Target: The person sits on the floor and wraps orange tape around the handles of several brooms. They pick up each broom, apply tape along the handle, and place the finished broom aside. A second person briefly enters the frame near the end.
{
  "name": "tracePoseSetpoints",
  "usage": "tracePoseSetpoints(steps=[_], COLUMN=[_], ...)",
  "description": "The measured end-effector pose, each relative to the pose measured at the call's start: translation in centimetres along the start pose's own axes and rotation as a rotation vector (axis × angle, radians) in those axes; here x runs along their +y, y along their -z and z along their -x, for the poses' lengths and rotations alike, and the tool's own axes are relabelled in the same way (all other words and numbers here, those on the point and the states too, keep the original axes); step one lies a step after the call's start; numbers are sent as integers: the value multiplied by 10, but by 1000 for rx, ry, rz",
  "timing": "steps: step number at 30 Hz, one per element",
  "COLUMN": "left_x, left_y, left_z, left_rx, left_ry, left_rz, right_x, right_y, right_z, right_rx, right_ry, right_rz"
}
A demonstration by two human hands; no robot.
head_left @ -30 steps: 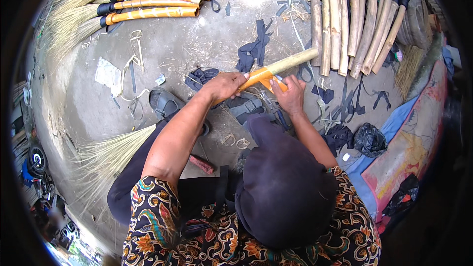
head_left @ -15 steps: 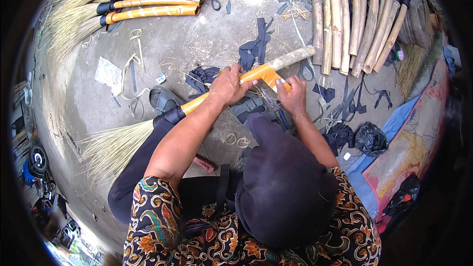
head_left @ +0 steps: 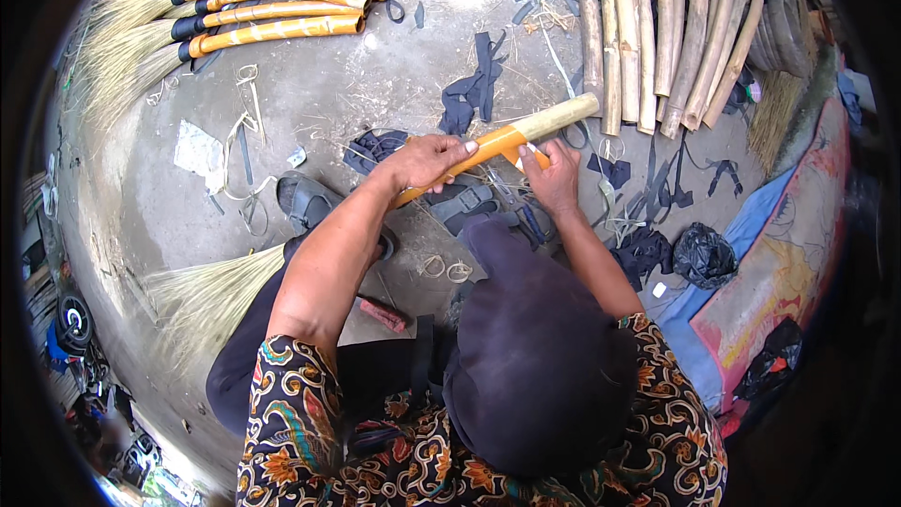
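Observation:
A straw broom lies slantwise before me, its bristles (head_left: 221,286) at the lower left beside my leg and its bare bamboo handle end (head_left: 568,114) pointing to the upper right. Glossy orange sheeting (head_left: 490,144) wraps the handle below that bare end. My left hand (head_left: 422,161) is closed around the wrapped part, its thumb lying along the top. Just below the handle, my right hand (head_left: 556,175) pinches the loose end of the orange strip between thumb and fingers. My left forearm hides the middle of the broom.
Several finished brooms with orange handles (head_left: 282,39) lie at the upper left. Bare bamboo-handled brooms (head_left: 648,47) are lined up at the upper right. Dark cloth scraps (head_left: 474,84) and straps litter the concrete, with a black plastic bag (head_left: 704,255) to the right and sandals (head_left: 306,200) near my feet.
The handle has turned, showing a paler side of its bare end, and less orange strip hangs loose. My left hand has shifted slightly left and down; the right keeps its pinch.

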State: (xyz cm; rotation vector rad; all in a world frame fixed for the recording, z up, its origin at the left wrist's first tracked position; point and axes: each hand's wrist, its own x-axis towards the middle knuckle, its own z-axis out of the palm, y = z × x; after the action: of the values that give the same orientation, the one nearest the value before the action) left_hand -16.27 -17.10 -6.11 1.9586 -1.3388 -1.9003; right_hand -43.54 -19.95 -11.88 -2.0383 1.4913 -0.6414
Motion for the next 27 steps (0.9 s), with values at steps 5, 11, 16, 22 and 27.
tracePoseSetpoints(steps=[5,11,16,22,27], left_x=[4,-1,5,15,9], left_y=[-2,-5,-1,4,0], left_z=[0,-2,2,11,9], left_rx=[307,-34,397,-82,298], left_ry=[-109,63,-146,198,-70], left_rz=[-435,94,-304,132,-443], right_x=[-2,-2,1,4,5], right_y=[1,4,8,14,15], right_z=[-5,-9,-11,-10,-9], right_rx=[-5,29,5,20,1], right_ry=[-93,-38,-55,-43,-100], right_rz=[10,11,-5,123,-15])
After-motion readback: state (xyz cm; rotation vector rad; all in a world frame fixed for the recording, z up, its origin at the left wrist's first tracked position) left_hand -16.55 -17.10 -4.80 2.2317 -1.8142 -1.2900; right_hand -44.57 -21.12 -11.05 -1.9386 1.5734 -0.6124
